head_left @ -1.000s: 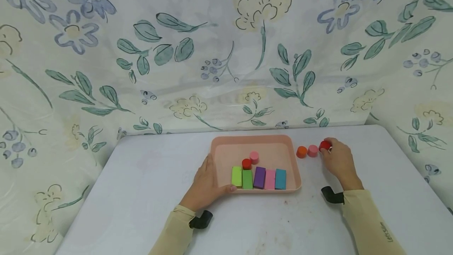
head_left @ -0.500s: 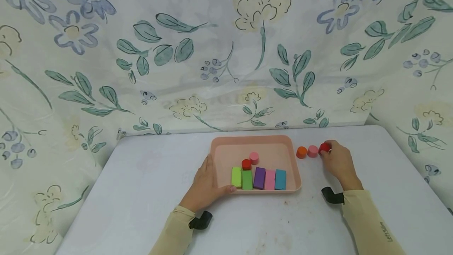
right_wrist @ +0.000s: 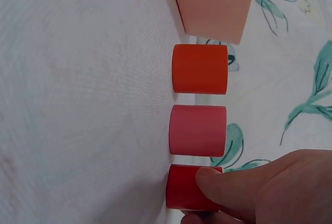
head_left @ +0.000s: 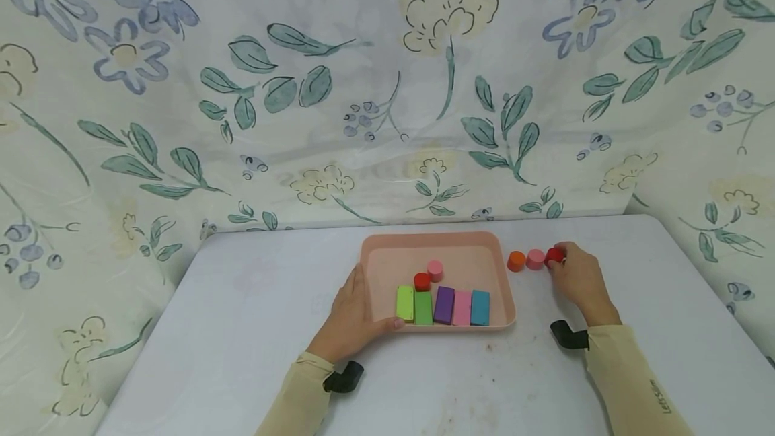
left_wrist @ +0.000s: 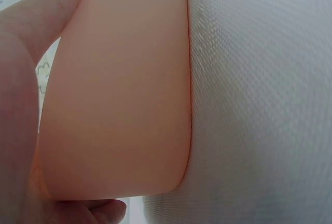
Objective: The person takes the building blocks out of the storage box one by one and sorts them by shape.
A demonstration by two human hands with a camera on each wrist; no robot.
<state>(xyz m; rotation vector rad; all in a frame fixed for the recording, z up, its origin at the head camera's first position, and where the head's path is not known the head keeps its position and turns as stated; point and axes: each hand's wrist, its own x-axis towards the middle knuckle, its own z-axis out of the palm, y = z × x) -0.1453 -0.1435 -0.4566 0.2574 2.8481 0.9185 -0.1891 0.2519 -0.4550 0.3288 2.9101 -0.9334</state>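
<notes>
A peach tray (head_left: pixel 387 254) holds upright rectangular blocks along its front side, with a red cylinder block (head_left: pixel 422 281) and a pink one (head_left: pixel 434 270) behind them. My left hand (head_left: pixel 351 318) rests against its front left corner, fingers straight along the left side and thumb at the front rim. In the left wrist view, the tray's outer wall (left_wrist: pixel 119 89) fills the middle. To the tray's right, my right hand (head_left: pixel 580 281) pinches a dark red cylinder block (right_wrist: pixel 184 187) between thumb and fingers. It stands at the end of a row beside a pink cylinder (right_wrist: pixel 198 130) and an orange one (right_wrist: pixel 199 69).
The white table (head_left: pixel 260 301) extends in front and to both sides, with small brownish marks near its front middle. A floral cloth (head_left: pixel 375 180) hangs behind it. The orange cylinder stands close to the tray's right wall (right_wrist: pixel 215 6).
My right hand has shifted the dark red cylinder slightly left, closer to the pink one. The left hand and the tray have stayed in place.
</notes>
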